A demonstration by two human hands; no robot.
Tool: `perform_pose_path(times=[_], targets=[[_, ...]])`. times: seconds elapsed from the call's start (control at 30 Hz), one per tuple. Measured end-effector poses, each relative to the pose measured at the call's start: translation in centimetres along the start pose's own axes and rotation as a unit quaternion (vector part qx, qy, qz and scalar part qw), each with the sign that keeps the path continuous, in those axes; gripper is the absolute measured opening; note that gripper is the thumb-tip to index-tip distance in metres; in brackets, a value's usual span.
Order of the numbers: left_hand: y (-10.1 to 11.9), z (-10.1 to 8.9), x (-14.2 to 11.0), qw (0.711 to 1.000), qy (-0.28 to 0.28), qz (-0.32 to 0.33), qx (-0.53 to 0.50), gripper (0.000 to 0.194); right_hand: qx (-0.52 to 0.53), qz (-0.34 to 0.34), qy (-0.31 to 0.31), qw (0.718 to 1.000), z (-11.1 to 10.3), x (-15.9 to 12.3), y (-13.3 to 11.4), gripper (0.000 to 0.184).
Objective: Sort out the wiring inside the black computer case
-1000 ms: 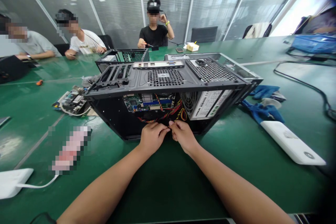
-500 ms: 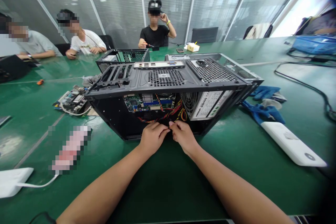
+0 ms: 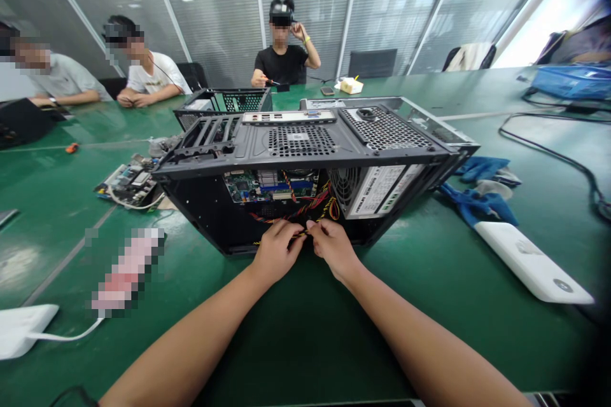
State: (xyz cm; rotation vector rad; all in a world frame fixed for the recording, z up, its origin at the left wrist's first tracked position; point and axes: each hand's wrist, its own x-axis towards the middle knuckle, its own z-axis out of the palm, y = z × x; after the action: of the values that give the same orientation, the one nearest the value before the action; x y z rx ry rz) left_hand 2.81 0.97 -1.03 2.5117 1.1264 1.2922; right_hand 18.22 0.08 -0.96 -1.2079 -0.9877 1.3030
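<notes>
Head view: two hands at work on a cable in the mouth of an open computer case. The case (image 3: 254, 145) rests on the green worktop (image 3: 305, 337), rear panel uppermost and open side facing the wearer. The left hand (image 3: 274, 249) and the right hand (image 3: 334, 248) meet at the lower edge of this opening, just beside each other. The left fingers are pinched around a yellow-and-black cable (image 3: 300, 233), a short length of which bridges the small gap to the right hand; the right thumb and forefinger grip it there. Within the case, a motherboard (image 3: 238, 192) lies behind the hands, a labelled power supply (image 3: 379, 194) occupies the right-hand end, and looped wires (image 3: 333, 207) hang between them. To the left of the case, on the worktop, is a loose circuit board (image 3: 136, 183); to the right are blue gloves (image 3: 494, 202), touching a white power bank (image 3: 527, 261). Three people sit farther back, around the worktop.
</notes>
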Motion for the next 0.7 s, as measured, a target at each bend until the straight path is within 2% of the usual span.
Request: perform_pose_path(times=[0.3, 0.47, 0.7], targets=[[0.1, 0.0, 0.08, 1.0, 0.007, -0.02, -0.02, 0.002, 0.005, 0.004, -0.002, 1.0, 0.08, -0.12, -0.21, 0.051], [0.17, 0.06, 0.04, 0.998, -0.009, -0.042, -0.035, 0.01, 0.001, 0.005, 0.001, 1.0, 0.17, -0.24, -0.27, 0.052], [0.16, -0.17, 0.08, 0.997, -0.039, -0.065, -0.025, 0.01, -0.004, 0.001, 0.002, 1.0, 0.14, -0.18, -0.36, 0.049]])
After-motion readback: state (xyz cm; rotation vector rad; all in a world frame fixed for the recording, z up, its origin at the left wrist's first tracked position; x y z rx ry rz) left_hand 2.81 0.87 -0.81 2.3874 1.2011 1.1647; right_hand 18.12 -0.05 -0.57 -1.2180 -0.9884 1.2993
